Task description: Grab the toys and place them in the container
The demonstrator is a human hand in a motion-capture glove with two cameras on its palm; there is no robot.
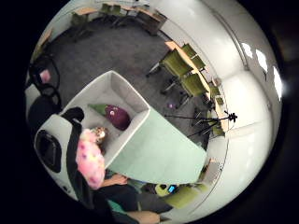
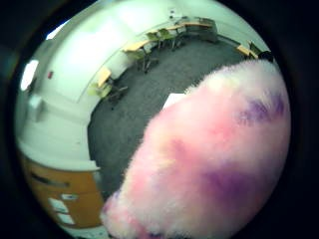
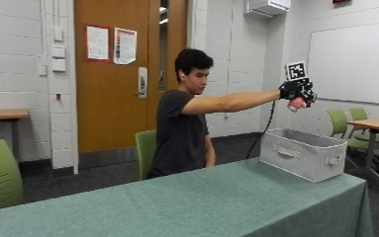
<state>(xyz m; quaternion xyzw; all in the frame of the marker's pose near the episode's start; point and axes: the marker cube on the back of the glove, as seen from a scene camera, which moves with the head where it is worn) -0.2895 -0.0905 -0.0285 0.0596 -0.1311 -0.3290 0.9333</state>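
- Right now I have the gloved right hand (image 3: 297, 92) stretched out at arm's length, high above the grey fabric container (image 3: 302, 153), because the toy has to come down through the open top and not over a side wall.
- My fingers are curled round a pink fluffy toy (image 3: 298, 103); from the outside view it hangs just under the fingers, pinched against the palm.
- From the thumb-side palm view the pink and purple fur (image 2: 214, 164) fills most of what I see, so the toy sits right against the palm on that side of the fingers.
- From the little-finger-side view a lobe of the same toy (image 1: 90, 161) pokes out past the black strap, and beyond it, well below the fingers, the container (image 1: 114, 86) opens up towards me.
- Inside the container, far beneath the fingers, a dark purple toy with a green part (image 1: 114, 115) already lies on the bottom; a small pale thing (image 1: 99, 134) beside it I cannot make out.
- The container stands near the end of the green surface (image 3: 196, 202), below and a little to one side of the fingers, so I judge the hand is nearly lined up for a drop.
- Whether the toy would clear the near wall from where it hangs, I cannot tell for sure.
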